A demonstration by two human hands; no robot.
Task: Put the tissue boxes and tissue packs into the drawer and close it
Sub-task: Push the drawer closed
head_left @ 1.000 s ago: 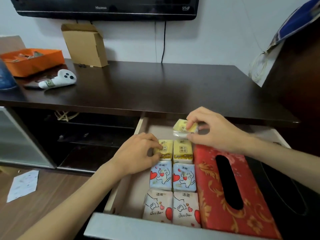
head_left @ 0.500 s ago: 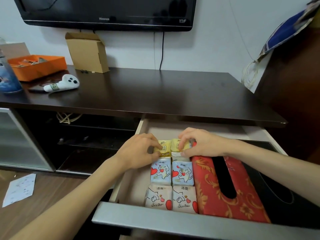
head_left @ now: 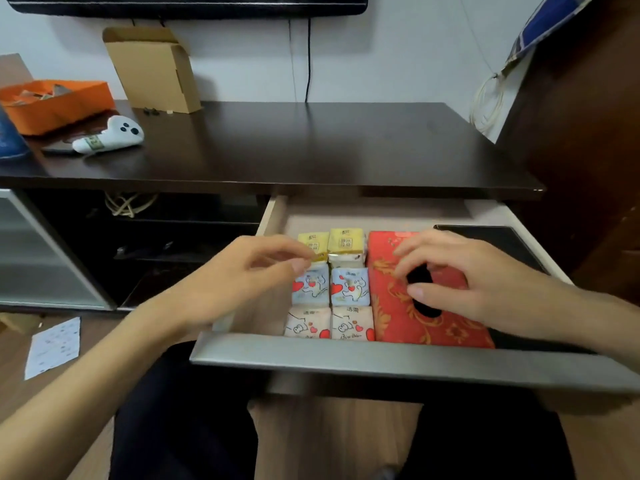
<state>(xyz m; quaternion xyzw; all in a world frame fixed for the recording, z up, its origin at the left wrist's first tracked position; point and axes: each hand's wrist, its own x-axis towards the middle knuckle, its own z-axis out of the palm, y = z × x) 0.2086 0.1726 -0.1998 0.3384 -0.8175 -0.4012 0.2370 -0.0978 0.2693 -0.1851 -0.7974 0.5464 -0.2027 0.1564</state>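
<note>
Since half a second earlier, the right hand (head_left: 485, 282) had left the yellow tissue packs (head_left: 332, 242), grip loosely apart above the red fabric-covered tissue box (head_left: 398, 306). Left hand (head_left: 242, 271) pinched a yellow pack's corner. All lay inside the open pale-lined drawer (head_left: 381, 362), its steel front at six o'clock, nearer both hands.

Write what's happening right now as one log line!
drawer: open | tissue packs: six inside | red tissue box: inside | left hand: touching yellow pack | right hand: open above box
</note>
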